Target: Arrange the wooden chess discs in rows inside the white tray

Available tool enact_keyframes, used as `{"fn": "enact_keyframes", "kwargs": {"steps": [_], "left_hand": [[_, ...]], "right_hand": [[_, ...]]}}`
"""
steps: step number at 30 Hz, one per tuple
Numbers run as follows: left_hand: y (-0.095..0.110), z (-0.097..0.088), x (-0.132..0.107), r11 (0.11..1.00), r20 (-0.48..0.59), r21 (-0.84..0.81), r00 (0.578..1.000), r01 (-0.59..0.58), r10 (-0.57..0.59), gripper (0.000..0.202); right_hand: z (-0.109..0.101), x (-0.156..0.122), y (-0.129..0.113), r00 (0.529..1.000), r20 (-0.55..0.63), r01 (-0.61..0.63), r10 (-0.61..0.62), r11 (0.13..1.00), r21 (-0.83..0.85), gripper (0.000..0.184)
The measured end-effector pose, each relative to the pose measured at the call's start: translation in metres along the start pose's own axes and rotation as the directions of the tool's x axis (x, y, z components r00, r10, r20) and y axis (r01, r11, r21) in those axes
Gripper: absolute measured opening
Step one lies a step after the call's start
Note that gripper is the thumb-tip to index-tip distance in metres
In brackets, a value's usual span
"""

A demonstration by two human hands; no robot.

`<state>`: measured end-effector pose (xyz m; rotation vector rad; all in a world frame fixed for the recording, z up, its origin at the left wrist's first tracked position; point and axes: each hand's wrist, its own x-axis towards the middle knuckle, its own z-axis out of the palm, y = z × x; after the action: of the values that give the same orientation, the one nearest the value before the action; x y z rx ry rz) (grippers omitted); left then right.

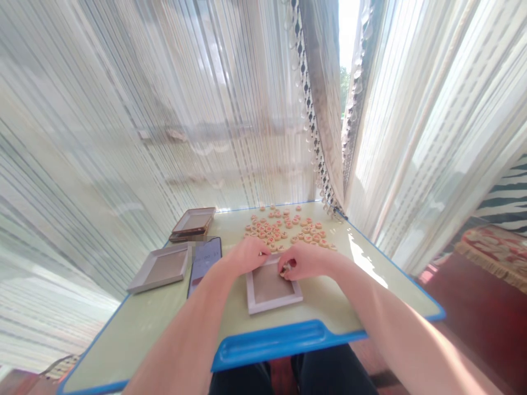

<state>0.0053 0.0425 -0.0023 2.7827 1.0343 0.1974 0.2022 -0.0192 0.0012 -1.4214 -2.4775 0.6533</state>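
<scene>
A small square tray with a pale frame (273,300) lies on the green table in front of me. My left hand (247,255) rests curled at the tray's far left corner, fingertips pinched near its rim. My right hand (302,261) is curled over the tray's far right corner and holds a small round wooden piece (285,269) between its fingertips. Just beyond both hands lies a scatter of several round wooden game pieces with red markings (288,227).
The table has a blue rim (267,343). A phone (205,260) lies left of my left arm, with a grey square tray (158,269) beside it and a brown box (192,222) further back. Sheer curtains hang close behind the table.
</scene>
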Motion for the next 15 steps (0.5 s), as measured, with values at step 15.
{"fn": "enact_keyframes", "kwargs": {"steps": [15], "left_hand": [[-0.0003, -0.0002, 0.0004, 1.000, -0.008, 0.026, 1.000, -0.013, 0.013, 0.022]], "right_hand": [[-0.0054, -0.0030, -0.0054, 0.999, -0.019, -0.027, 0.026, 1.000, -0.011, 0.022]]}}
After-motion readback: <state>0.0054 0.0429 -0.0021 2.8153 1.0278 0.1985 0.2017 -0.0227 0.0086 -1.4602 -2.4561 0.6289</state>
